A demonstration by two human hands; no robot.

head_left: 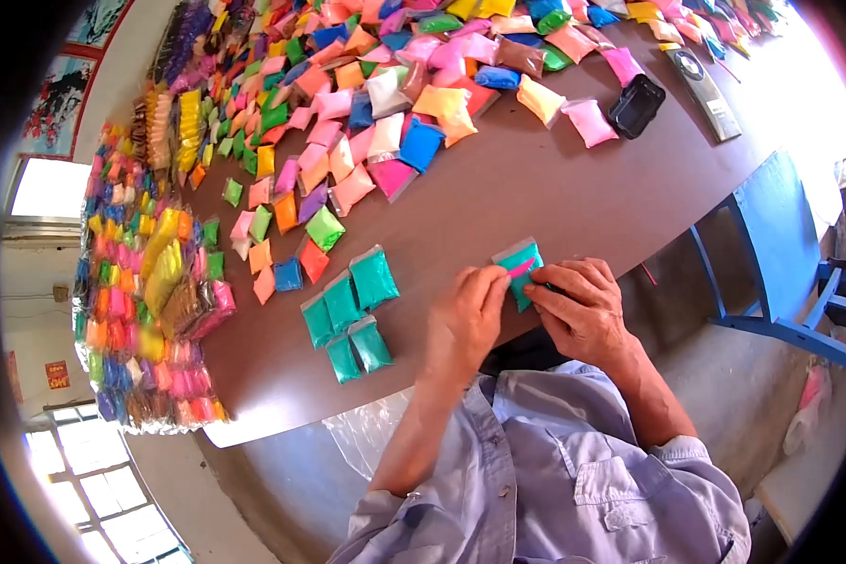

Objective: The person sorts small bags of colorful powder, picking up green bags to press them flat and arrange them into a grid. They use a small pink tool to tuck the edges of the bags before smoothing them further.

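Note:
A small clear bag of teal clay-like filling [524, 299] lies at the table's near edge between my hands. My left hand [467, 315] is closed, fingertips pinched on a slim pink strip [522, 269] that crosses the bag's face. My right hand [583, 305] has its fingers curled at the bag's right side, gripping that edge. A small dark bit shows by the right fingertips; what it is I cannot tell. Left of my hands, several similar teal bags [374, 279] lie grouped together on the brown table [442, 211].
Many colourful bags [423, 146] heap across the table's far side. Stacked bundles of packets [146, 301] line its left end. A black tray [637, 105] and a long grey-and-black object [705, 92] lie at the far right. Beyond the right edge stands a blue chair [785, 244].

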